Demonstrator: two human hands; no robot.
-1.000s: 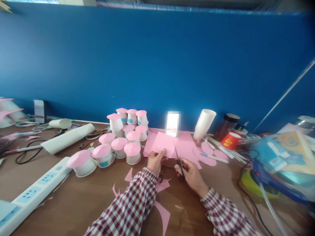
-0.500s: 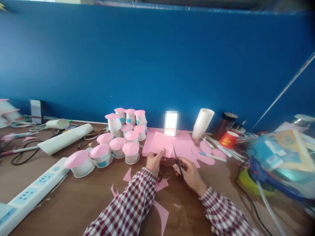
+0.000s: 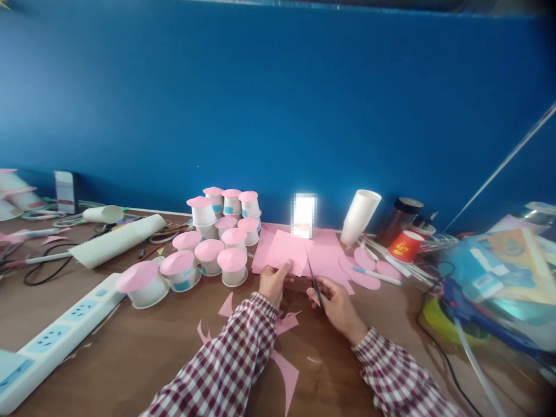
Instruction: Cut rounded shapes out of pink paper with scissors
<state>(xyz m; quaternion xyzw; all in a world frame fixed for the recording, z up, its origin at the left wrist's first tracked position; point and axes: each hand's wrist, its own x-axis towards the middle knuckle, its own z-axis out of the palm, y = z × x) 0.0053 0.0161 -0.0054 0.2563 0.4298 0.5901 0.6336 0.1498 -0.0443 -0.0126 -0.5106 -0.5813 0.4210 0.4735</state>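
My left hand point(image 3: 274, 282) pinches the lower edge of a small pink paper sheet point(image 3: 284, 248), thumb on top. Dark-handled scissors point(image 3: 316, 284) are gripped in my right hand point(image 3: 332, 304), their blades pointing up and away beside the sheet's right edge. Behind the held sheet lies a larger pink sheet point(image 3: 328, 249) on the brown table. Pink offcuts point(image 3: 285, 373) are scattered around and below my left forearm. To the left stand several upturned paper cups point(image 3: 232, 272) topped with shallow pink paper cones. Pink paper discs point(image 3: 365, 278) lie to the right of my hands.
A white power strip point(image 3: 65, 330) runs along the left, near a stack of white cups point(image 3: 117, 240). At the right are another white cup stack point(image 3: 360, 214), a red cup point(image 3: 406, 246), a dark jar point(image 3: 399, 220) and a blue glue gun point(image 3: 460, 307). A blue partition point(image 3: 278, 104) rises behind.
The view has tilted slightly, so things appear a little higher. Both hands keep nearly the same pose, with the scissors still beside the held pink sheet.
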